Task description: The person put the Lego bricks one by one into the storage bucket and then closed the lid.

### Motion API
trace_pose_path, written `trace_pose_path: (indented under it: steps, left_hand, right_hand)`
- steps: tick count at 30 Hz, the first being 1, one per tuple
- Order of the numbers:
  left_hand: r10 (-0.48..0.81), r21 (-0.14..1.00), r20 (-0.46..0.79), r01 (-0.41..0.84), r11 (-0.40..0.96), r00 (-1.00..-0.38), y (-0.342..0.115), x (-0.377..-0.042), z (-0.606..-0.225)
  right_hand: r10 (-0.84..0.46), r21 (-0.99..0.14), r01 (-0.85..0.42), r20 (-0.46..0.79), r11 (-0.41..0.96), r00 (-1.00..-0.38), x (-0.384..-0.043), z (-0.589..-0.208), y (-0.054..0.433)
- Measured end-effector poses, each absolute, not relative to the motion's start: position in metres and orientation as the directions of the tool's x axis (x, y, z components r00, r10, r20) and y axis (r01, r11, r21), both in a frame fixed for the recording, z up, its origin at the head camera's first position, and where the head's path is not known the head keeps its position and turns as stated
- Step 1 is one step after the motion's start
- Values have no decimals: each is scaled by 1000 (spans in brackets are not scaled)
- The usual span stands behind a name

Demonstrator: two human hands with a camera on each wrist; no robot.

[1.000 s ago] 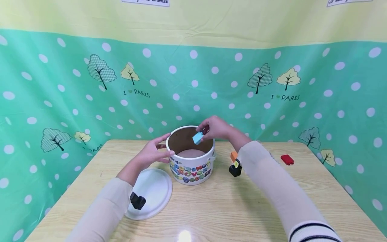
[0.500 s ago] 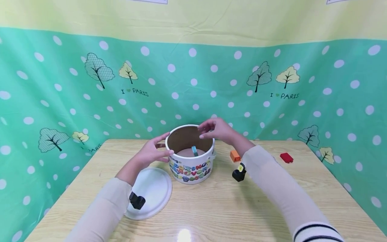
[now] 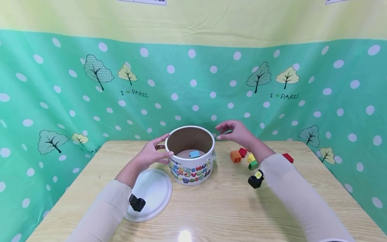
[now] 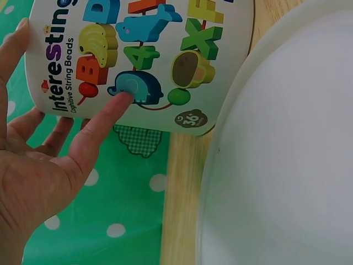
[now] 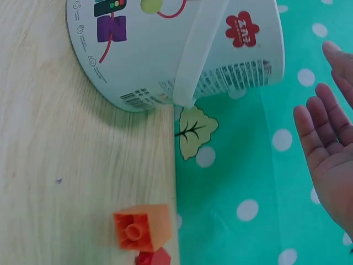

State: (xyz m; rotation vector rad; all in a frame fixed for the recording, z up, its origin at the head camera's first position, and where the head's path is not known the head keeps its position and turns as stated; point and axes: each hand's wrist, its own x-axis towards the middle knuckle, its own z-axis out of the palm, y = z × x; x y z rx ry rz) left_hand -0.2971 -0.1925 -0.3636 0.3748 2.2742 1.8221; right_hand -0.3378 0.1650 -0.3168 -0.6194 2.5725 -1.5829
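My left hand [image 3: 152, 153] is spread against the left side of a white round bucket [image 3: 190, 173] printed with colourful letters. In the left wrist view its thumb presses the printed wall, while the other fingers reach toward the far side. A light blue toy brick [image 3: 195, 154] lies on the bucket's floor. My right hand [image 3: 235, 131] is in the air to the right of the bucket, its fingers loosely bent and nothing between them. Nearest below it on the table are an orange brick [image 3: 235, 156] and a small red brick [image 3: 243, 152].
Yellow [image 3: 251, 157] and green [image 3: 253, 164] bricks lie beside my right forearm, with another red brick [image 3: 288, 157] beyond it. The white lid [image 3: 154, 191] lies flat at the front left of the bucket. A dotted green curtain [image 3: 193, 90] hangs behind the table [image 3: 211, 208].
My right hand let go of the light blue brick, which dropped into the bucket, then moved right, clear of the rim. More bricks came into view under the arm. My left hand stayed put.
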Motion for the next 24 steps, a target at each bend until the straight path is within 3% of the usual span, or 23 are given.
trace_pose_path:
  steps: [8, 24]
  left_hand:
    - [315, 976, -1, 67, 206, -949, -191, -297, -365]
    - [325, 974, 12, 85, 208, -946, -193, -299, -367]
  right_hand:
    - [-313, -884, -285, 170, 371, -934, -330, -328, 190]
    - [-301, -830, -227, 76, 509, -951, -328, -359, 217]
